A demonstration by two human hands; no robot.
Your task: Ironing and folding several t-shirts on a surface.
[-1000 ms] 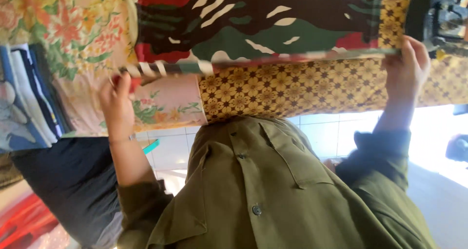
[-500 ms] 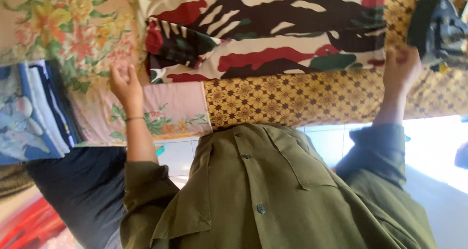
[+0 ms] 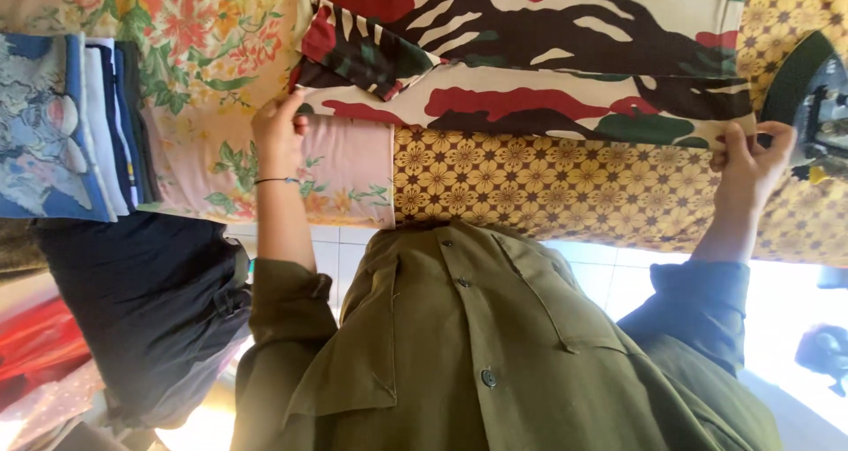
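Both arms stretched out ahead, hands spread wide apart.

The left hand (image 3: 281, 133) is raised on a bare forearm, its olive sleeve pushed back to the elbow, a thin dark band at the wrist, fingers curled in a pinch. The right hand (image 3: 749, 166) reaches from a rolled olive cuff, fingers bent and closed in a grip.

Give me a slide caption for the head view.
Both hands, left hand and right hand, hold the camouflage cloth on a yellow patterned cover.
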